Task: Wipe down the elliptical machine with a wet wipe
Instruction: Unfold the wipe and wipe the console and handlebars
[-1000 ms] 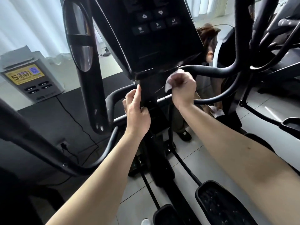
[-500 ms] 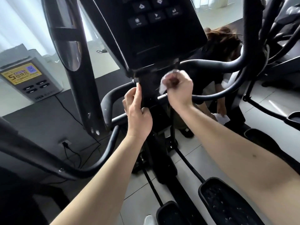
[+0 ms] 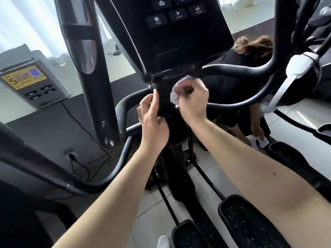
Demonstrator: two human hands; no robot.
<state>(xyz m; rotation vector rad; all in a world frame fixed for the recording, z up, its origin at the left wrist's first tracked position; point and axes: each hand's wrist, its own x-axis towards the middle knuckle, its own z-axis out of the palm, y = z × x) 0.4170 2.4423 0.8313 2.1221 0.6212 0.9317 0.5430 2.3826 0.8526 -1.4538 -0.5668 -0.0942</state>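
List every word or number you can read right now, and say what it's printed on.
"STOP": left button on the console.
"START": middle button.
"5倍快充": yellow screen on the grey box.
Right button: label too blurred to read.
Small print on the yellow screen and below it: too small to read.

Elliptical machine (image 3: 188, 47) black, 12 o'clock; wet wipe (image 3: 174, 98) white; kiosk (image 3: 44, 100) grey, panel (image 3: 23, 80) yellow, 9 o'clock; floor tiles (image 3: 146, 203) pale grey.
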